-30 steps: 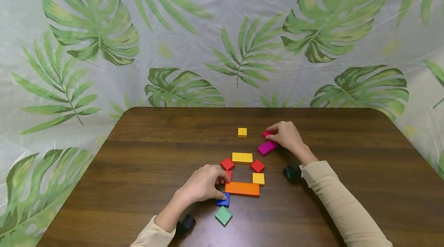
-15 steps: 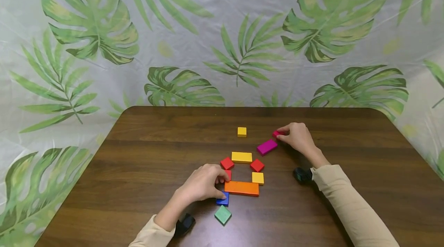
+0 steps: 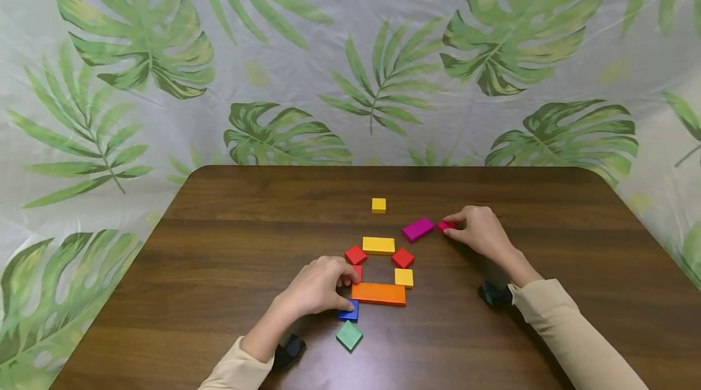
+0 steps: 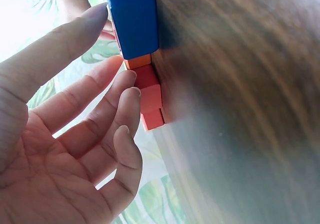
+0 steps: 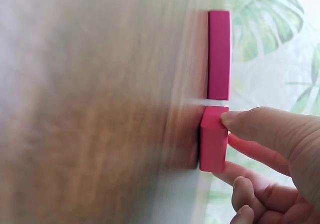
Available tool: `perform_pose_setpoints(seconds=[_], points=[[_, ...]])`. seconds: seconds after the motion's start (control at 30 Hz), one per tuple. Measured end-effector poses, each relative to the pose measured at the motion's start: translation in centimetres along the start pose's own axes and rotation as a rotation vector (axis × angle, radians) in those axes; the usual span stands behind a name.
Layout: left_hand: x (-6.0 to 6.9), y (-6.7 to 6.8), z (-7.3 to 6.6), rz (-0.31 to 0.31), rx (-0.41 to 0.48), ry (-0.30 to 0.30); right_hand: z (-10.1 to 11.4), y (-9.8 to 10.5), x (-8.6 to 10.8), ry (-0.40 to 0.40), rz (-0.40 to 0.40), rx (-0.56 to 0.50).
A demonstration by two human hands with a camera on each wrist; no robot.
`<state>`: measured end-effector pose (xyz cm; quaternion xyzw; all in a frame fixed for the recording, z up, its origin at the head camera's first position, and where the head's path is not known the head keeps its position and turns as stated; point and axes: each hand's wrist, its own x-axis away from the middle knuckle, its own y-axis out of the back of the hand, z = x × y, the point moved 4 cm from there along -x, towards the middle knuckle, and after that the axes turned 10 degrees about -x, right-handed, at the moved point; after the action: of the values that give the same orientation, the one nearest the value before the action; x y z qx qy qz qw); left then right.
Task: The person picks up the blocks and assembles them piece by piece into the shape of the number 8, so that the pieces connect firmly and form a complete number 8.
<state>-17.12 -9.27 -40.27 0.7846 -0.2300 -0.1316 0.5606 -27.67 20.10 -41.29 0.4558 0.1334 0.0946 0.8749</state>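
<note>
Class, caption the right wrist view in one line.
The right hand pinches a pinkish-red block beside a longer magenta block.

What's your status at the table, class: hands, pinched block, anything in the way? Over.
Right hand: pinching small pinkish-red cuboid block. Left hand: touching small blue rectangular block. Nearest possible obstacle: magenta oblong block, close but apart.
</note>
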Motion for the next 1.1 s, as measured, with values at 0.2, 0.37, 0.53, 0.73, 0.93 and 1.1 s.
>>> perform_pose_setpoints(seconds=[0.2,0.37,0.53,0.73,0.93,1.1], points=[[-0.1,0.1,-0.1,-0.001,-0.007,0.0,0.8,0.2,1.4,0.025,0.011,0.014],[0.0,0.1,-0.1,-0.003,-0.006,0.0,1.4,0.1,2.7,0.058,0.011,0.003],[0.1,0.0,-0.1,-0.003,-0.006,-0.001,1.9,-0.2,4.0,0.093,0.012,-0.003],[0.0,0.0,-0.1,-0.007,-0.008,0.004,2.6,-0.5,5.3,0.135,0.033,-0.033],[0.1,0.0,-0.1,-0.007,-0.01,0.003,3.3,-0.9,6.3,0.161,0.047,-0.045],[0.1,0.0,-0.1,-0.009,-0.012,0.002,4.0,-0.9,7.1,0.19,0.07,-0.05]])
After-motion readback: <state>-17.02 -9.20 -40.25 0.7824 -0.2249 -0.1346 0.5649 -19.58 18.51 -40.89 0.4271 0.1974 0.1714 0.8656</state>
